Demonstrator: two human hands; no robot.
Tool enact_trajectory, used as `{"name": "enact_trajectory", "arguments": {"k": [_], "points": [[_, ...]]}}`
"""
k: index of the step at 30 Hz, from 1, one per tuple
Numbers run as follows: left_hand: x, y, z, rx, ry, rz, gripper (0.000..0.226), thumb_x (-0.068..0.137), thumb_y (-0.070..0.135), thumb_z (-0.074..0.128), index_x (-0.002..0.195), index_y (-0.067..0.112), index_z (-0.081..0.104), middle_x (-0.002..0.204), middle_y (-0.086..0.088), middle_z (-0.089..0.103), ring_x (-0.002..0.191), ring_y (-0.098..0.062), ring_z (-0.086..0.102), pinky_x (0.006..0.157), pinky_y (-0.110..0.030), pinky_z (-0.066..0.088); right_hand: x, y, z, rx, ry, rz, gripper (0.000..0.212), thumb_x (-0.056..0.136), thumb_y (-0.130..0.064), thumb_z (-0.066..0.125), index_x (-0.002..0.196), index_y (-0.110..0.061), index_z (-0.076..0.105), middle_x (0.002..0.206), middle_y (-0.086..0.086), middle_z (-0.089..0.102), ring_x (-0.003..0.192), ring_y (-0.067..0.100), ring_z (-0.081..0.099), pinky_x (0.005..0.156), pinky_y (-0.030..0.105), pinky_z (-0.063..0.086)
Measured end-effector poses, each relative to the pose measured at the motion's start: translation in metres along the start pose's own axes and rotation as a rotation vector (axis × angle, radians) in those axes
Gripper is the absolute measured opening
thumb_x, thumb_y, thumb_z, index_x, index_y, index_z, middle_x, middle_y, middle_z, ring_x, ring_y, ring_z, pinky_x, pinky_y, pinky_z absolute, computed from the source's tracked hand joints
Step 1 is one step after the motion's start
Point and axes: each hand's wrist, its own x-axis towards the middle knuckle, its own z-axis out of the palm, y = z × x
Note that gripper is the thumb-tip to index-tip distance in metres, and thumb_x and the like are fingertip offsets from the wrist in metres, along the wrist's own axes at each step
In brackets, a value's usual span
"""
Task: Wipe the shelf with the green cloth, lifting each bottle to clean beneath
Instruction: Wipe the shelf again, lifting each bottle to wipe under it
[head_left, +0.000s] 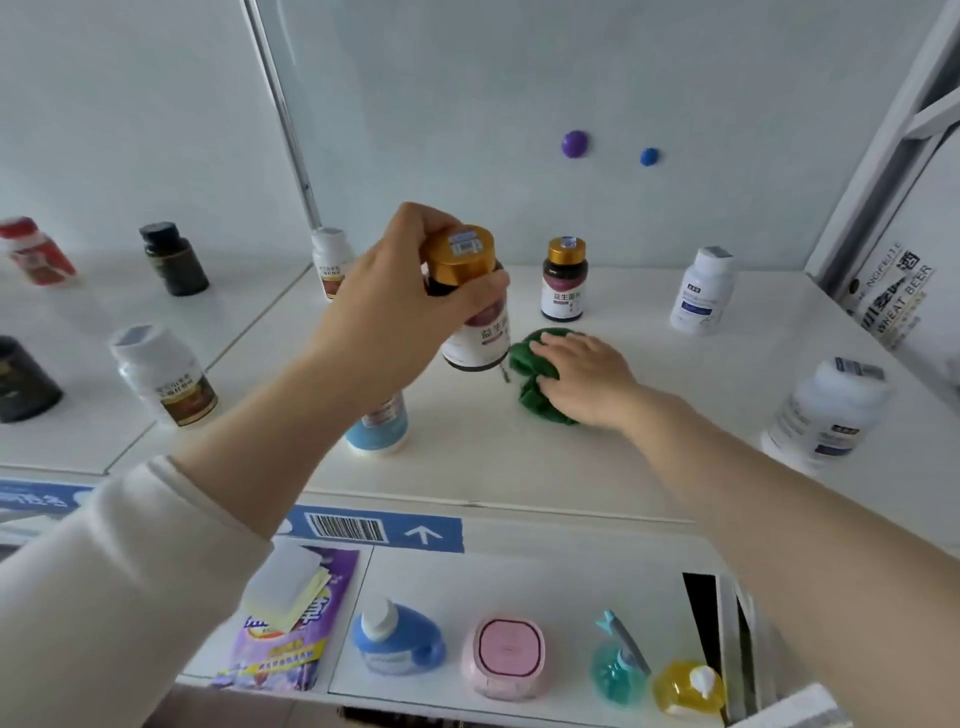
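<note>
The left hand (395, 306) grips the bottle (475, 312) aloft; the right hand (584, 371), pressing flat on the green cloth (525, 358), should sweep the shelf (519, 462) beneath it.

green cloth (535, 374), gold-capped bottle (470, 306), white shelf (623, 457)

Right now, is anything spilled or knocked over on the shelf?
Nothing is spilled or knocked over. One gold-capped bottle is up in the air, tilted, because the left hand holds it while the right hand presses the green cloth on the shelf.
</note>
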Motion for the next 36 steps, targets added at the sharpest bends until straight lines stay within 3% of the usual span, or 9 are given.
{"name": "enact_trajectory", "arguments": {"k": [5, 8, 10, 14, 16, 20, 23, 30, 36], "points": [[0.005, -0.010, -0.007, -0.130, 0.012, -0.022, 0.037, 0.071, 0.040, 0.067, 0.100, 0.029, 0.046, 0.086, 0.022, 0.056, 0.080, -0.001, 0.058, 0.068, -0.016, 0.044, -0.043, -0.059, 0.017, 0.142, 0.016, -0.355, 0.049, 0.091, -0.024, 0.041, 0.139, -0.029, 0.034, 0.152, -0.011, 0.024, 0.139, 0.012, 0.017, 0.115, 0.031, 0.006], [0.001, -0.011, -0.009, -0.156, 0.006, 0.007, 0.036, 0.073, 0.039, 0.067, 0.101, 0.029, 0.047, 0.087, 0.021, 0.057, 0.085, -0.007, 0.060, 0.070, -0.017, 0.046, -0.089, -0.044, 0.017, 0.193, 0.036, -0.517, 0.047, 0.090, -0.027, 0.039, 0.137, -0.031, 0.037, 0.148, -0.017, 0.028, 0.134, -0.001, 0.018, 0.108, 0.009, -0.004], [-0.002, -0.011, -0.011, -0.175, 0.005, 0.018, 0.034, 0.074, 0.039, 0.066, 0.100, 0.029, 0.048, 0.086, 0.022, 0.057, 0.083, -0.004, 0.059, 0.064, -0.009, 0.044, -0.091, -0.017, 0.007, 0.176, 0.039, -0.432, 0.045, 0.092, -0.025, 0.042, 0.137, -0.031, 0.037, 0.148, -0.017, 0.028, 0.133, -0.002, 0.018, 0.102, 0.000, -0.007], [-0.007, -0.010, -0.012, -0.216, -0.029, 0.023, 0.035, 0.073, 0.043, 0.066, 0.101, 0.031, 0.048, 0.089, 0.021, 0.058, 0.086, -0.005, 0.061, 0.068, -0.011, 0.045, -0.048, 0.023, -0.008, 0.049, 0.058, 0.086, 0.048, 0.095, -0.030, 0.037, 0.142, -0.030, 0.027, 0.154, -0.010, 0.018, 0.141, 0.015, 0.013, 0.114, 0.028, 0.008], [-0.008, -0.009, -0.011, -0.209, -0.048, 0.029, 0.035, 0.072, 0.045, 0.065, 0.100, 0.033, 0.047, 0.090, 0.021, 0.058, 0.087, -0.006, 0.061, 0.069, -0.016, 0.044, -0.032, 0.018, -0.005, 0.012, 0.062, 0.187, 0.050, 0.095, -0.037, 0.033, 0.143, -0.030, 0.024, 0.154, -0.008, 0.016, 0.142, 0.019, 0.012, 0.116, 0.035, 0.009], [-0.004, -0.004, -0.001, -0.216, -0.093, 0.077, 0.034, 0.072, 0.045, 0.065, 0.098, 0.034, 0.046, 0.089, 0.024, 0.058, 0.085, 0.002, 0.058, 0.063, -0.004, 0.043, -0.051, -0.021, 0.011, 0.083, 0.065, -0.026, 0.050, 0.093, -0.042, 0.036, 0.141, -0.030, 0.028, 0.153, -0.010, 0.021, 0.140, 0.016, 0.015, 0.115, 0.034, 0.009], [-0.002, 0.001, 0.018, -0.228, -0.136, 0.100, 0.034, 0.073, 0.041, 0.066, 0.100, 0.032, 0.047, 0.088, 0.024, 0.057, 0.086, 0.001, 0.058, 0.068, -0.009, 0.044, -0.090, -0.030, 0.016, 0.147, 0.100, -0.170, 0.047, 0.093, -0.040, 0.037, 0.139, -0.034, 0.031, 0.150, -0.016, 0.025, 0.138, 0.008, 0.016, 0.114, 0.030, 0.008], [-0.012, 0.012, 0.073, -0.240, -0.209, 0.107, 0.035, 0.073, 0.037, 0.068, 0.099, 0.033, 0.046, 0.084, 0.024, 0.054, 0.077, 0.006, 0.053, 0.059, 0.006, 0.035, -0.124, 0.031, -0.004, 0.153, 0.110, 0.096, 0.046, 0.095, -0.037, 0.033, 0.140, -0.035, 0.027, 0.152, -0.017, 0.019, 0.140, 0.008, 0.011, 0.114, 0.030, 0.007], [-0.032, 0.005, 0.091, -0.170, -0.204, 0.049, 0.037, 0.073, 0.039, 0.066, 0.103, 0.035, 0.045, 0.086, 0.028, 0.051, 0.079, 0.009, 0.052, 0.061, 0.007, 0.035, -0.121, 0.040, 0.001, 0.119, 0.117, 0.068, 0.048, 0.095, -0.037, 0.030, 0.142, -0.031, 0.024, 0.153, -0.012, 0.019, 0.140, 0.012, 0.012, 0.117, 0.031, 0.006]]}}
